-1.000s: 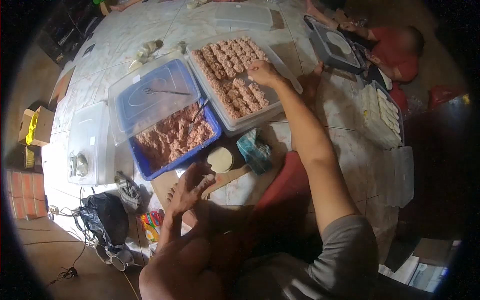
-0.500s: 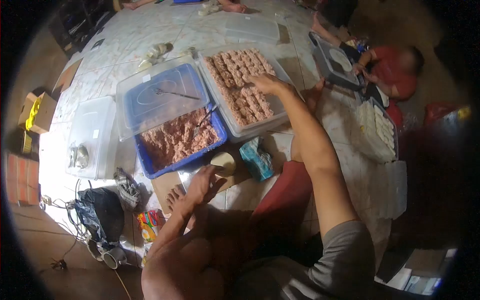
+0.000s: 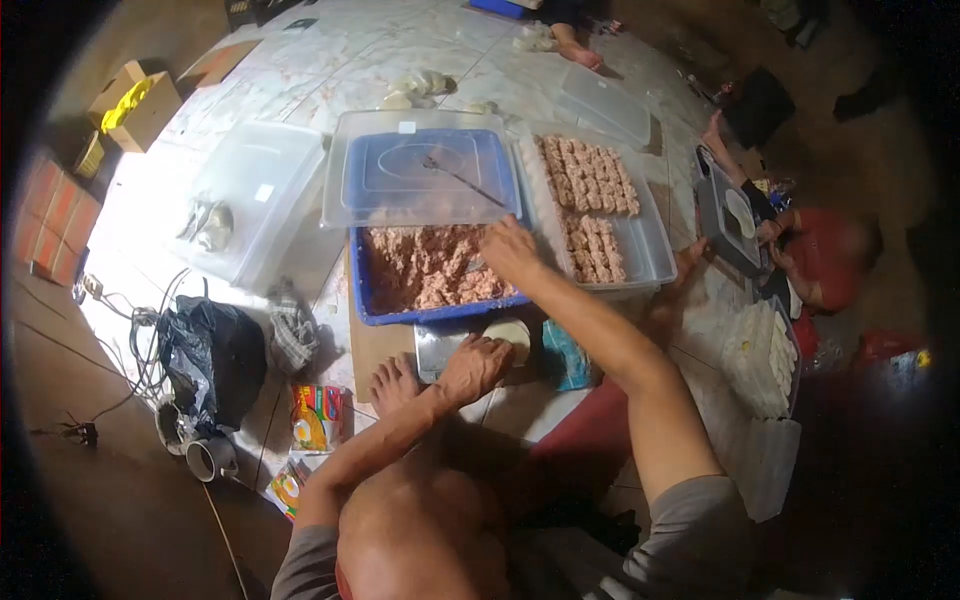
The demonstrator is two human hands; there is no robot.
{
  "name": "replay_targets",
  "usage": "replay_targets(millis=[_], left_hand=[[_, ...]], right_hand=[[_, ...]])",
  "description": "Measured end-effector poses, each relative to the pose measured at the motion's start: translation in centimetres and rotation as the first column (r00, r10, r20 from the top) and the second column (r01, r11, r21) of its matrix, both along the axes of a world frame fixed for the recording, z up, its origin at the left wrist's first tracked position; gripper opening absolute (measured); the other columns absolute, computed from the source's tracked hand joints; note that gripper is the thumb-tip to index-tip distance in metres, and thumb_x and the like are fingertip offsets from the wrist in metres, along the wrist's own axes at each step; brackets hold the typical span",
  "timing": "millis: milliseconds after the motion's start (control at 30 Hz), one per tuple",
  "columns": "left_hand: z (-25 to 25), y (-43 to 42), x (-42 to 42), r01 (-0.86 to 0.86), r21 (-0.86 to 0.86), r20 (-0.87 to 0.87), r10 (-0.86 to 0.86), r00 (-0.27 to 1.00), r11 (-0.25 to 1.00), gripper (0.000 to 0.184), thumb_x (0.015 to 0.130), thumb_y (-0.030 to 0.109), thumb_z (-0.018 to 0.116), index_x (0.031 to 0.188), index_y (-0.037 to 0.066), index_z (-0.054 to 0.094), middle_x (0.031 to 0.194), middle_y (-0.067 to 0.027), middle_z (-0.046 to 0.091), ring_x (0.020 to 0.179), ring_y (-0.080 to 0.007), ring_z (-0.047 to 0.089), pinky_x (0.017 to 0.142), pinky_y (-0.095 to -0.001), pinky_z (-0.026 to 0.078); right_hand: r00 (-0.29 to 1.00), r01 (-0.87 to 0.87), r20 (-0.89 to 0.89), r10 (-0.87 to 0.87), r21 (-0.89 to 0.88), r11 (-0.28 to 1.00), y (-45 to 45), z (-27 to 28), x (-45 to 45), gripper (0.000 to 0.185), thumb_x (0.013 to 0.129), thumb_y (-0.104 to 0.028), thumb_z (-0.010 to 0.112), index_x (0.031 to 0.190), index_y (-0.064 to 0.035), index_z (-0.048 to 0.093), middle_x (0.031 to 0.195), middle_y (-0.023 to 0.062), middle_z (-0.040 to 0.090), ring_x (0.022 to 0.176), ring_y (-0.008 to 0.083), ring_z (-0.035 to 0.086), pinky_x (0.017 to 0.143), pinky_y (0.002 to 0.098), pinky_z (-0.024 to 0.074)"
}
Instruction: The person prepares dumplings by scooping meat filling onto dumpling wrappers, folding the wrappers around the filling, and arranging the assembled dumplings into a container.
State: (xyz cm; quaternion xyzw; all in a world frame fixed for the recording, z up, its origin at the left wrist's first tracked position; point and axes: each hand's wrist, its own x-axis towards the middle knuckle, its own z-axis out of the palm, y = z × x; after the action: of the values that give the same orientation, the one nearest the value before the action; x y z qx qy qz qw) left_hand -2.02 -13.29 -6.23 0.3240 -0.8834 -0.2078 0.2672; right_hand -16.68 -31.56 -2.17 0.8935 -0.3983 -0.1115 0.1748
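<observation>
My left hand point(image 3: 476, 368) is at the near edge of a pale round disc point(image 3: 514, 338), its fingers bent and slightly apart. Beside the disc, a flat silvery surface point(image 3: 433, 348) is partly covered by the hand and foot. My right hand point(image 3: 512, 248) is closed around the handle end of a metal utensil point(image 3: 475, 265) stuck in the minced meat point(image 3: 420, 265). The utensil's upper part is hidden by the fingers. A blue tub point(image 3: 440, 313) holds the meat. To its right, a clear tray point(image 3: 655, 262) carries rows of shaped meat portions point(image 3: 585, 175).
A clear lid point(image 3: 340, 190) covers the tub's far side, with a fork point(image 3: 465, 182) on it. A turquoise packet point(image 3: 567, 357) lies near my right arm. A black bag point(image 3: 210, 350), mug point(image 3: 212, 459) and cloth point(image 3: 292, 335) are left. A person in red point(image 3: 835, 260) sits at right.
My right hand has gone from the meat portions in the clear tray to the utensil in the blue tub. My left hand is nearer the disc. The camera view has turned.
</observation>
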Motion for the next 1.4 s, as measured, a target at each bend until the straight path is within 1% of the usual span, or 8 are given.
replay_targets(millis=[100,333,533,667,800,1133,1200,1400], left_hand=[[0.2,0.7,1.7,0.047,0.425,-0.35,0.117,0.929,0.904,0.036,0.086,0.025,0.074,0.111,0.001,0.061,0.107,-0.025,0.066,0.097,-0.0423,0.065,0.087,-0.0467,0.051],[0.9,2.2,2.8,0.51,0.753,-0.657,0.528,0.538,0.417,0.023,0.096,0.022,0.072,0.105,0.005,0.059,0.086,0.0025,0.06,0.075,-0.0045,0.055,0.063,-0.0213,0.045],[3.6,2.6,4.4,0.343,0.93,-0.348,0.611,0.711,0.13,0.024,0.094,0.022,0.074,0.108,0.004,0.068,0.078,0.005,0.063,0.063,-0.0024,0.053,0.056,-0.0201,0.042],[8.8,2.7,6.1,0.147,0.983,-0.181,0.641,0.746,0.106,0.024,0.092,0.021,0.075,0.107,0.004,0.067,0.082,0.0028,0.066,0.064,-0.0042,0.055,0.056,-0.0207,0.042],[9.3,3.3,6.4,0.123,0.991,-0.13,0.713,0.689,0.062,0.021,0.092,0.019,0.075,0.105,0.005,0.065,0.083,0.0006,0.066,0.063,-0.007,0.055,0.056,-0.0214,0.042],[4.0,2.2,6.0,0.546,0.836,-0.364,0.694,0.621,-0.051,0.038,0.1,0.029,0.062,0.129,0.005,0.056,0.101,-0.0053,0.067,0.081,-0.0127,0.06,0.069,-0.0262,0.046],[6.2,2.4,6.0,0.618,0.782,-0.348,0.77,0.534,-0.076,0.043,0.101,0.043,0.054,0.128,0.009,0.06,0.121,-0.0071,0.065,0.095,-0.0183,0.063,0.08,-0.0317,0.05],[7.2,-1.2,6.1,0.899,0.436,-0.469,0.865,0.179,0.05,0.071,0.096,0.058,0.053,0.134,-0.002,0.05,0.139,-0.0227,0.056,0.129,-0.0336,0.055,0.112,-0.0469,0.042]], right_hand=[[0.989,0.041,0.139,-0.053,0.087,0.995,0.4,2.1,-0.4,0.014,0.08,-0.015,0.065,0.078,-0.0102,0.078,0.092,0.0134,0.073,0.098,0.0263,0.068,0.089,0.0422,0.0432],[1.0,-0.026,0.016,0.027,-0.095,0.995,1.2,9.4,0.1,0.018,0.082,-0.012,0.061,0.079,-0.0105,0.078,0.087,0.0121,0.069,0.098,0.0276,0.062,0.095,0.0431,0.0424],[0.964,-0.263,-0.119,0.236,-0.328,0.907,-0.2,3.7,0.2,0.018,0.082,-0.016,0.061,0.071,-0.0131,0.075,0.086,0.0088,0.067,0.095,0.0265,0.059,0.097,0.0424,0.0401],[0.927,-0.279,-0.23,0.296,0.105,0.955,-0.6,4.6,0.8,0.016,0.079,-0.017,0.063,0.069,-0.0151,0.075,0.087,0.0044,0.066,0.101,0.0263,0.06,0.096,0.0406,0.0445],[0.938,-0.343,-0.112,0.327,-0.168,0.924,-0.8,3.7,-0.6,0.017,0.082,-0.016,0.063,0.072,-0.0169,0.077,0.089,0.0049,0.072,0.103,0.0256,0.064,0.095,0.0436,0.0463],[0.947,-0.122,-0.271,0.173,0.197,0.973,2.2,6.8,0.0,0.016,0.082,-0.015,0.062,0.078,-0.0097,0.077,0.083,0.013,0.074,0.086,0.0249,0.071,0.101,0.0487,0.0391],[0.941,0.322,-0.291,-0.175,0.602,0.73,0.3,10.1,-0.2,0.017,0.086,-0.017,0.062,0.08,-0.0038,0.073,0.091,0.0161,0.072,0.096,0.0324,0.067,0.099,0.0547,0.0365],[0.847,0.02,0.446,-0.29,0.518,0.855,5.6,15.2,-4.5,0.014,0.091,-0.011,0.057,0.095,-0.0033,0.068,0.101,0.0177,0.066,0.102,0.0368,0.063,0.093,0.0524,0.0427]])
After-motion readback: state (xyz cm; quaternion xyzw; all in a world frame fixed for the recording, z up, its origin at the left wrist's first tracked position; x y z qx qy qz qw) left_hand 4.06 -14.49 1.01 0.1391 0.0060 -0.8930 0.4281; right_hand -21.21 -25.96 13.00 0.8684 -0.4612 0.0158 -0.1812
